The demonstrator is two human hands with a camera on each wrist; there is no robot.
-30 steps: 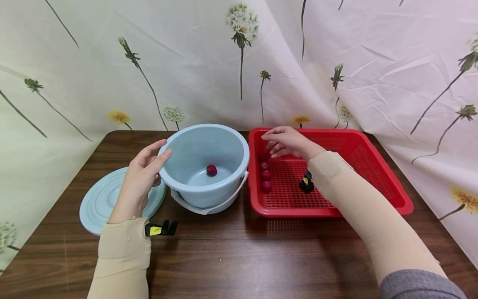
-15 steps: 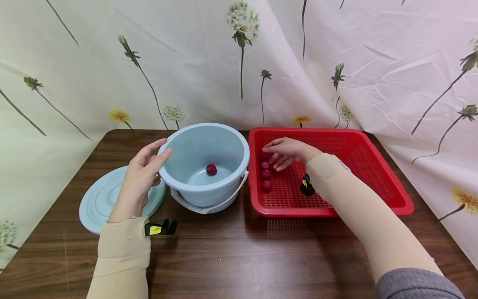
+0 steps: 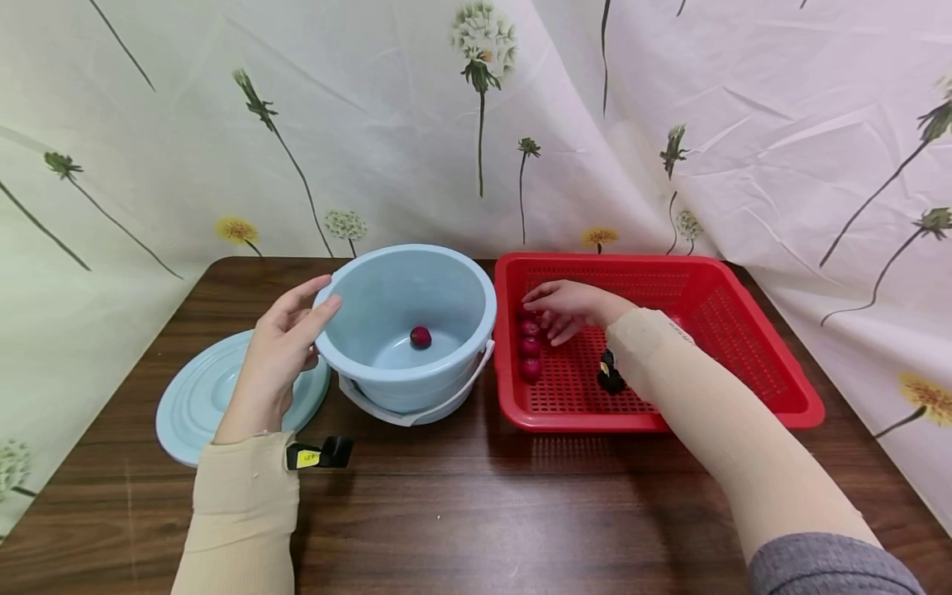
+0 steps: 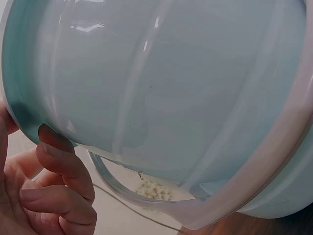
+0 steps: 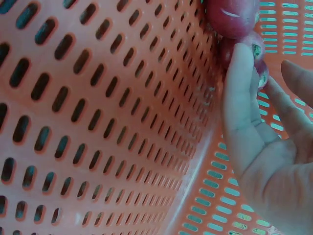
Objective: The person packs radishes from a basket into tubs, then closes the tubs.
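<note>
My left hand (image 3: 275, 355) holds the left rim of a light blue bucket (image 3: 405, 375), and its curled fingers (image 4: 58, 169) show beside the rim in the left wrist view. One radish (image 3: 421, 337) lies on the bucket's floor. Inside a red perforated basket (image 3: 587, 423), my right hand (image 3: 568, 310) reaches over the far end of a row of radishes (image 3: 531, 369) along the left wall. In the right wrist view, its straight forefinger (image 5: 239, 88) lies against a radish (image 5: 232, 17) cluster, with the thumb apart. The farthest radishes are partly covered by the hand.
A light blue lid (image 3: 193, 405) lies on the brown wooden table (image 3: 461, 512), left of the bucket and partly behind my left arm. The bucket's white handle (image 3: 416, 413) hangs down in front. A flowered cloth (image 3: 402, 124) hangs behind the table.
My right hand has come down and slightly nearer inside the basket, over the radishes. The left hand and the bucket have hardly moved.
</note>
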